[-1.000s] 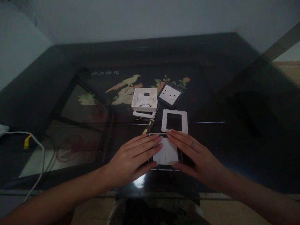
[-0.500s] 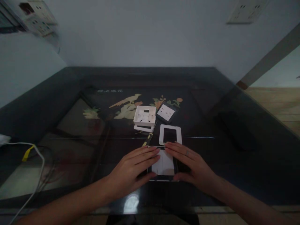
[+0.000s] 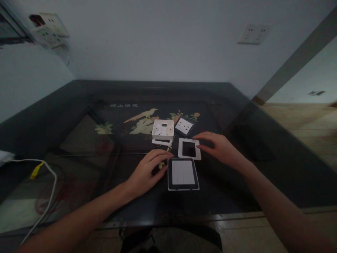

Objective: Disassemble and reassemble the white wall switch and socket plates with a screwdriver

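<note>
White square frame (image 3: 189, 149), hollow-centred, lies flat under right hand's (image 3: 219, 149) loose, open grip.

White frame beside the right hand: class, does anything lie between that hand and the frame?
Nothing visible does. The right hand rests at the right edge of the white frame, fingertips touching or nearly touching it. The socket plate lies behind the frame and the switch plate in front, both clear of that gap.

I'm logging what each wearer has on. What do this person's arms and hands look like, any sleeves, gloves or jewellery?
Both forearms are bare right to the picture's lower edge: no sleeves, gloves or watch show. The left hand shows no jewellery. The right hand has a small dark spot on one finger that may be a ring; it is too dim and small to be sure.
</note>
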